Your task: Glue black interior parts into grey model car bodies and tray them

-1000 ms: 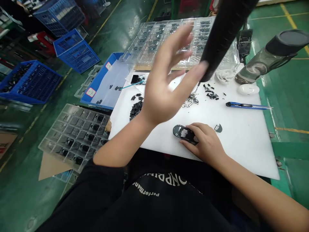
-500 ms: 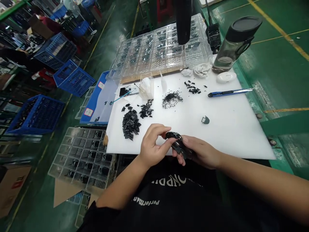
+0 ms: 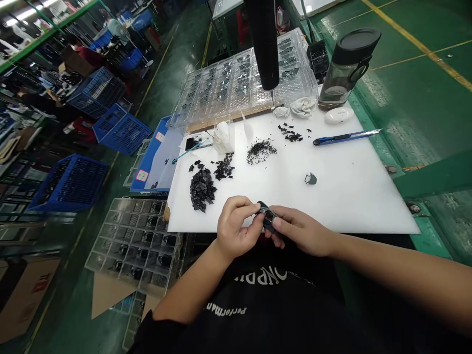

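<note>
Between my two hands, just off the near edge of the white work mat (image 3: 350, 201), is a glossy black curved plastic part (image 3: 269, 219). My left hand (image 3: 239, 226) pinches its upper left end with thumb and fingertips. Wrapped around the other side, my right hand (image 3: 302, 228) has its thumb pressed on the part's face. Fingers cover much of it, so its full shape is hidden. Beyond my right hand lies a small dark curved piece (image 3: 310, 178). Left of my hands is a heap of black plastic pieces (image 3: 202, 189), with a smaller heap (image 3: 223, 168) beside it.
Tiny black screws or pins (image 3: 261, 150) lie mid-mat. A blue utility knife (image 3: 342, 137), white case (image 3: 339, 115) and bottle (image 3: 341, 73) are at right. A dark screwdriver (image 3: 262, 49) hangs over the clear tray (image 3: 236, 105). Another parts tray (image 3: 129, 236) stands lower left.
The black part has turned in my hands and my right thumb now lies across its face. The whole view has shifted slightly; things on the mat look unmoved.
</note>
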Demonstrator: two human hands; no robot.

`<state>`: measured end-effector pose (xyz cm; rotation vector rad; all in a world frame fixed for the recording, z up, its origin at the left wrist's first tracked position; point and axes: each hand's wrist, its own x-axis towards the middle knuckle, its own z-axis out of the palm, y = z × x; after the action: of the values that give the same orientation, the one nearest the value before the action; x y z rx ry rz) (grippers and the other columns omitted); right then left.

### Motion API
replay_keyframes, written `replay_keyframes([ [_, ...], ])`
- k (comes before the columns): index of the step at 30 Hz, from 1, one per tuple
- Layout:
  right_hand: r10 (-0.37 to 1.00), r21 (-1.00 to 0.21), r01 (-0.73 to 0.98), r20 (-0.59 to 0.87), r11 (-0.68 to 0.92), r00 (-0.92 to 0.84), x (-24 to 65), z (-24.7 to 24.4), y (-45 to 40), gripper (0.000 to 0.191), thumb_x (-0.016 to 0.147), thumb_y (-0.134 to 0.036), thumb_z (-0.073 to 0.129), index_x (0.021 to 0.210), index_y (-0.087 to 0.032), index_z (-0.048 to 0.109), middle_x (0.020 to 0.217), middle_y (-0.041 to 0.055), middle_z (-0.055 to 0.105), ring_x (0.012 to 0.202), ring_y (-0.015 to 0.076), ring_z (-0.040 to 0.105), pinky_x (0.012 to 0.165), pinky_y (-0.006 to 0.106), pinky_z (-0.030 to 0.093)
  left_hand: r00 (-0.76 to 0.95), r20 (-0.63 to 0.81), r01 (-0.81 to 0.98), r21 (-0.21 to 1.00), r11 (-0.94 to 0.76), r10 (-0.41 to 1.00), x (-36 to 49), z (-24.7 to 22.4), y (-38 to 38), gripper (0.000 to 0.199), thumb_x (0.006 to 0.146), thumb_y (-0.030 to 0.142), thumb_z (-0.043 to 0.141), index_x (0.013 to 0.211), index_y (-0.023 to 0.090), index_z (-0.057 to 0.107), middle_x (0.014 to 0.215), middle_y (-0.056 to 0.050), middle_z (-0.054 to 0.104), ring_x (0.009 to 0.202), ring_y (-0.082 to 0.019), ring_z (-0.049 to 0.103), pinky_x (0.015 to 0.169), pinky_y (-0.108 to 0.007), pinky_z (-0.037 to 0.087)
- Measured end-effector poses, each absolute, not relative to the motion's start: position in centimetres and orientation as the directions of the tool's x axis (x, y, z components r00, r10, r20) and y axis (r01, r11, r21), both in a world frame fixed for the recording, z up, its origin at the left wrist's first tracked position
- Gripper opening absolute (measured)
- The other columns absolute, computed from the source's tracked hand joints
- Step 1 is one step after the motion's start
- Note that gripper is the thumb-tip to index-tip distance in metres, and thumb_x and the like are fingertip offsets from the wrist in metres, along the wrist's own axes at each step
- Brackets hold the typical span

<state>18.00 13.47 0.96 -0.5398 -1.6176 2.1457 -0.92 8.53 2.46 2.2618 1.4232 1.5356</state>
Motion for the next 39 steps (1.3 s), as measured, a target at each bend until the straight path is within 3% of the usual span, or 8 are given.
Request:
replay_keyframes([
  [6,0.581,-0.945,0.032,0.173,0.325,-0.795,18.9,2.3,14.6,0.042,0.084,-0.048,0.071,0.114,-0.018,0.065,0.101,0.0090,0.072,0.087,0.0246,0.067,0.077,0.034,0.052,0.336,0.551,0.564,0.532,-0.632,0.764,-3.1,3.8,8.7,0.044,0.087,0.017,0.065,0.130,0.020,0.057,0.107,-0.010,0.066,0.090,-0.018,0.066,0.078,-0.030,0.059],
  [10,0.565,-0.908,0.064,0.200,0.413,-0.800,18.8,2.2,15.0,0.044,0.083,-0.050,0.071,0.115,-0.020,0.066,0.100,0.0092,0.072,0.084,0.0249,0.068,0.074,0.034,0.051,0.374,0.582,0.575,0.465,-0.673,0.722,-3.8,4.2,8.8,0.026,0.084,0.012,0.067,0.109,0.019,0.065,0.094,-0.007,0.069,0.084,-0.016,0.068,0.072,-0.026,0.058],
  [15,0.578,-0.902,0.056,0.227,0.429,-0.784,18.4,1.5,14.8,0.045,0.084,-0.049,0.071,0.117,-0.018,0.064,0.101,0.0101,0.072,0.086,0.0251,0.067,0.075,0.035,0.051,0.359,0.685,0.657,0.297,-0.693,0.634,-3.7,3.0,8.4,0.030,0.082,0.016,0.070,0.110,0.019,0.060,0.092,-0.008,0.070,0.079,-0.017,0.069,0.067,-0.029,0.060],
  [20,0.608,-0.972,-0.004,0.151,0.236,-0.779,18.1,1.4,14.3,0.036,0.088,-0.045,0.067,0.114,-0.020,0.066,0.104,0.0075,0.072,0.090,0.0235,0.068,0.079,0.034,0.052,0.313,0.766,0.736,0.178,-0.653,0.562,-3.4,2.0,8.3,0.032,0.082,0.020,0.073,0.110,0.021,0.059,0.091,-0.005,0.070,0.076,-0.016,0.069,0.065,-0.028,0.060],
  [25,0.605,-0.999,-0.036,0.014,-0.024,-0.796,17.8,1.7,14.0,0.031,0.091,-0.044,0.064,0.108,-0.018,0.067,0.087,0.0044,0.072,0.077,0.0199,0.067,0.071,0.031,0.054,0.198,0.764,0.762,0.274,-0.587,0.614,-2.5,2.2,8.6,0.033,0.081,0.025,0.076,0.110,0.022,0.061,0.090,-0.004,0.066,0.078,-0.016,0.066,0.064,-0.028,0.058],
  [33,0.572,-0.968,-0.031,-0.121,-0.249,-0.811,17.5,1.4,14.0,0.039,0.090,-0.056,0.061,0.098,-0.017,0.063,0.073,0.0021,0.064,0.062,0.0167,0.063,0.059,0.028,0.053,0.114,0.719,0.708,0.425,-0.564,0.685,-1.5,2.9,9.0,0.033,0.079,0.012,0.074,0.109,0.021,0.063,0.092,-0.004,0.062,0.081,-0.015,0.062,0.067,-0.028,0.057],
  [35,0.541,-0.935,-0.095,-0.114,-0.343,-0.834,17.4,1.2,14.1,0.044,0.093,-0.059,0.056,0.090,-0.016,0.063,0.072,0.0031,0.064,0.060,0.0152,0.062,0.057,0.027,0.053,0.040,0.599,0.640,0.599,-0.481,0.800,-1.7,3.2,9.1,0.035,0.080,0.019,0.076,0.113,0.021,0.064,0.095,-0.005,0.063,0.079,-0.014,0.062,0.070,-0.028,0.056],
  [39,0.481,-0.765,-0.235,-0.110,-0.599,-0.870,17.2,0.9,14.0,0.050,0.092,-0.063,0.054,0.093,-0.014,0.064,0.079,0.0052,0.066,0.055,0.0134,0.062,0.051,0.025,0.053,0.024,0.105,0.352,0.930,-0.107,0.994,-2.2,3.8,9.2,0.039,0.091,0.038,0.063,0.124,0.017,0.062,0.091,-0.007,0.068,0.071,-0.013,0.064,0.066,-0.026,0.056],
])
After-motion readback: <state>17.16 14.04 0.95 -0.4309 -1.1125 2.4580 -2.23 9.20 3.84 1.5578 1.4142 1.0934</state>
